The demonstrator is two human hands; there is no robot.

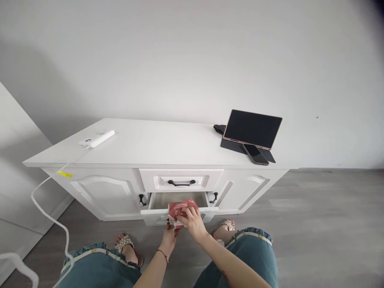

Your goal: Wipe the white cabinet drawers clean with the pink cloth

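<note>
A soft red-and-white packet [177, 209] is between my two hands, above the front edge of a pulled-out lower drawer [147, 212]. My left hand [169, 237] holds it from below, its fingers closed and partly hidden by the packet. My right hand [194, 225] lies over its right side with bent fingers, pressing or gripping the packet's surface. What exactly the packet contains I cannot make out. The visible part of the drawer's inside [162, 199] shows a pale bottom.
A white cabinet [165, 146] stands against the wall, its upper drawer [181, 181] closed. On top are a tablet [253, 128] on a dark stand, a phone [255, 154], a black item [219, 129] and a white power bank [100, 138] with a white cable [49, 216] hanging at left.
</note>
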